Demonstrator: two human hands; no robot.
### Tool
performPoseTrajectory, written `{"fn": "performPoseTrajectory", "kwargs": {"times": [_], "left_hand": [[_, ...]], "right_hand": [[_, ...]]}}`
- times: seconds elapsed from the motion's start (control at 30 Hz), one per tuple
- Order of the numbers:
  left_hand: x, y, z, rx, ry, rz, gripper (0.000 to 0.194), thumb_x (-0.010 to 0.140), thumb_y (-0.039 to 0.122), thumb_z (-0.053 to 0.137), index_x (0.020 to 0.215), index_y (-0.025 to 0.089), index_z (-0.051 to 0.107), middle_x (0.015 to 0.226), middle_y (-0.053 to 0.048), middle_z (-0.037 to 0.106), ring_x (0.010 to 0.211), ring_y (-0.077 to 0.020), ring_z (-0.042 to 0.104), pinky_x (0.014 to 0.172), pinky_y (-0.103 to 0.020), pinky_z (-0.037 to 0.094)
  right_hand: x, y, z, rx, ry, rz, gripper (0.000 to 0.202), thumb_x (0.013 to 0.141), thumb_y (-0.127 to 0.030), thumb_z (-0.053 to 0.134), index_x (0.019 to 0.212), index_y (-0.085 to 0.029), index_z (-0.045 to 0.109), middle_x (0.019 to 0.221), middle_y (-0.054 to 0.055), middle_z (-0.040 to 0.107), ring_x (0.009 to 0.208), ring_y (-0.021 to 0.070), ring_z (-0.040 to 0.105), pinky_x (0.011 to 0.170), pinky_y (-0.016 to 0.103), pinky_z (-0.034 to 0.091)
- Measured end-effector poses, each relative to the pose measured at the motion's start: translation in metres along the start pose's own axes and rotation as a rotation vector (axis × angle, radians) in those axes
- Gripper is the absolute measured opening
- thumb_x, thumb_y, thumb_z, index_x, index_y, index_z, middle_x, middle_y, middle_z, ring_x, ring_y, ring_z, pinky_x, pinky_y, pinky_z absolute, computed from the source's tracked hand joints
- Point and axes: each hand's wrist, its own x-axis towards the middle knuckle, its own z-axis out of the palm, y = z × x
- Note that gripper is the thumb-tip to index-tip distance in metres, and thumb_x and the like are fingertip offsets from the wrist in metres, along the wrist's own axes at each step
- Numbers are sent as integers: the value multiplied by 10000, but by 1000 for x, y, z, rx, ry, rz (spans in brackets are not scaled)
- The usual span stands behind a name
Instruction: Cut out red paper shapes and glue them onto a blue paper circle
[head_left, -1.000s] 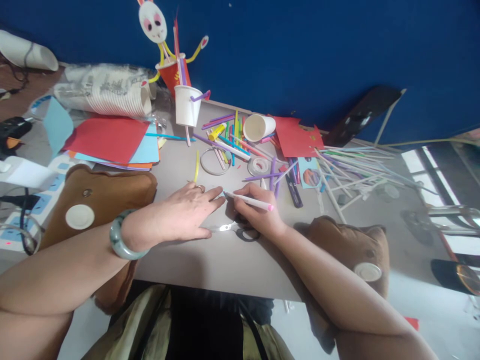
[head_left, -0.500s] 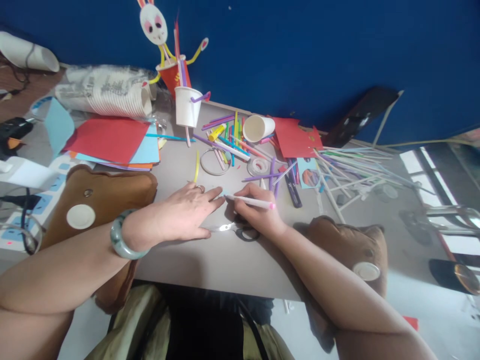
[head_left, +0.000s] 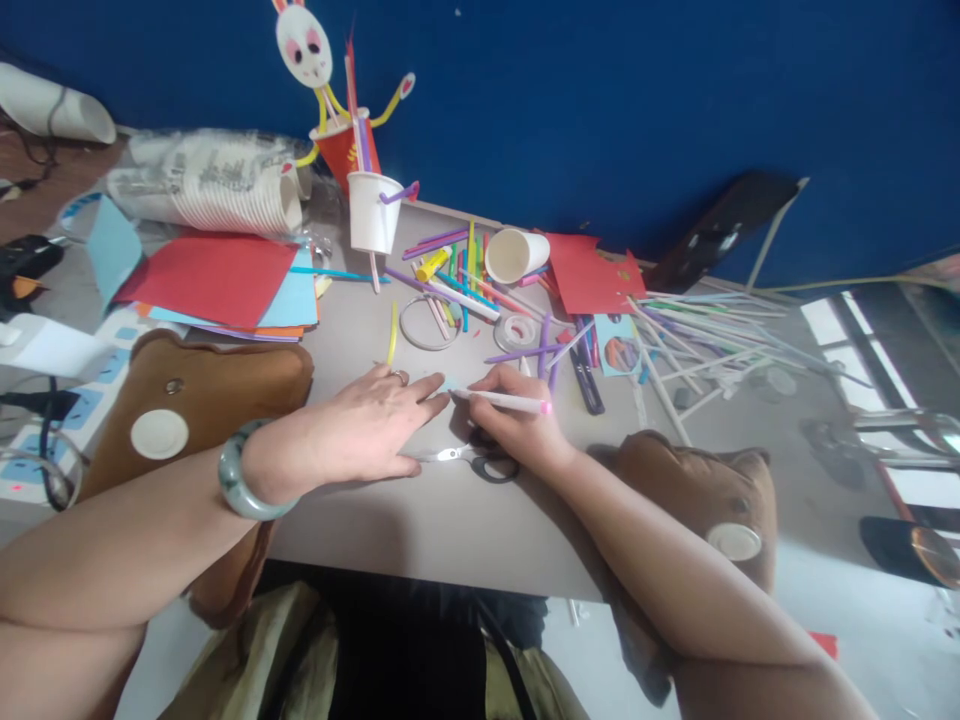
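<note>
In my right hand [head_left: 517, 410] is a slim white marker with a pink end [head_left: 514, 403], its tip down by a small light-blue piece of paper [head_left: 452, 384]. My left hand [head_left: 367, 420] lies flat on the table with its fingers stretched out, the fingertips at that paper and largely covering it. Just below both hands rests a pair of scissors [head_left: 450, 455] with black handles, its blades partly under my left hand. A yellow strip [head_left: 393, 333] lies above my left hand. A jade-coloured bangle [head_left: 244, 470] circles my left wrist.
Behind my hands lie a tape roll [head_left: 517, 332], coloured sticks and markers [head_left: 450, 270] and a tipped paper cup [head_left: 517, 256]. A cup puppet [head_left: 375, 215] stands at the back. Coloured paper [head_left: 217, 275] is left, straws [head_left: 705, 320] right. Brown cushions [head_left: 217, 390] flank the table edge.
Almost nothing differs. Both hands hold the same places, and the view has shifted very slightly.
</note>
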Motion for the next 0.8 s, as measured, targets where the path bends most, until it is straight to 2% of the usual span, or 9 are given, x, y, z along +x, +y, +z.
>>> {"fn": "performPoseTrajectory", "kwargs": {"times": [0.8], "left_hand": [[-1, -1, 1, -3, -4, -6, 597, 878, 448, 606, 1394, 211, 422, 1499, -124, 433, 1151, -308, 564, 1007, -449, 365]], "right_hand": [[0, -1, -1, 7, -2, 21, 63, 743, -196, 606, 686, -205, 580, 629, -5, 667, 573, 139, 606, 572, 251, 465]]}}
